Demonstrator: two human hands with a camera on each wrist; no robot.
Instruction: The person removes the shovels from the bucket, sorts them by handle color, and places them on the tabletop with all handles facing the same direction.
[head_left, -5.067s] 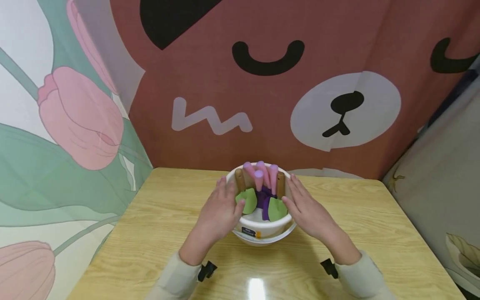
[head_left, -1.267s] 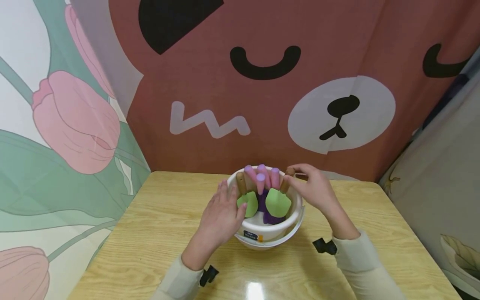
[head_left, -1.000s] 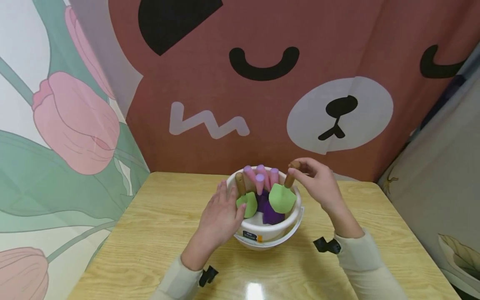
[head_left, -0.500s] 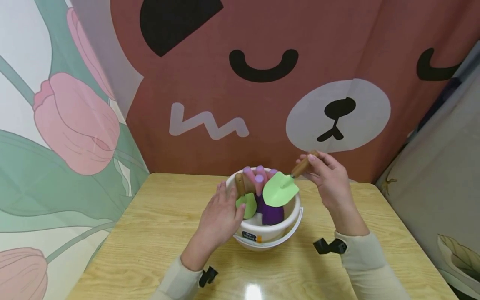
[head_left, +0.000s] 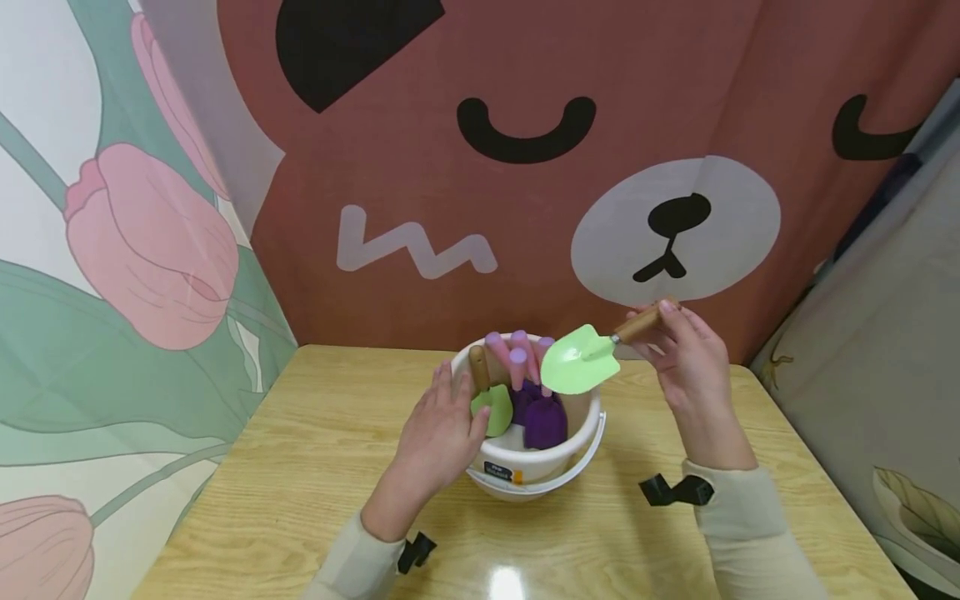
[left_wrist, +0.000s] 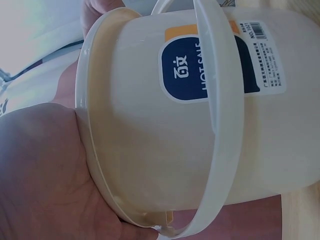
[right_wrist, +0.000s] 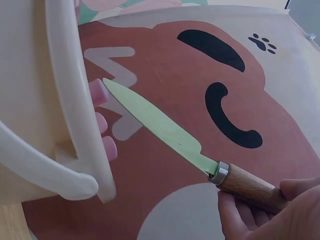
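A white bucket [head_left: 525, 457] stands on the table, its handle [left_wrist: 227, 115] hanging down in front. My left hand [head_left: 442, 429] rests on the bucket's left rim with the fingers fairly straight. Pinched by its wooden grip in my right hand [head_left: 693, 362] is a light green hand trowel [head_left: 577, 362], its blade held above the bucket's right rim. The right wrist view catches that trowel [right_wrist: 155, 125] nearly edge-on. A second green trowel [head_left: 495, 410] leans inside the bucket at the left. Several pink-handled tools [head_left: 517, 367] and purple tool heads [head_left: 545, 423] fill the back and middle.
The wooden table [head_left: 322, 467] reaches out on both sides of the bucket. Behind it hangs a cloth with a bear face [head_left: 420, 308], close to the table's back edge. A floral curtain [head_left: 165, 250] borders the left, and a pale curtain [head_left: 877, 375] the right.
My right hand left the rim, gripped the right trowel's handle and drew it up and right out of the bucket, uncovering the purple tool head. The left hand stays on the rim.
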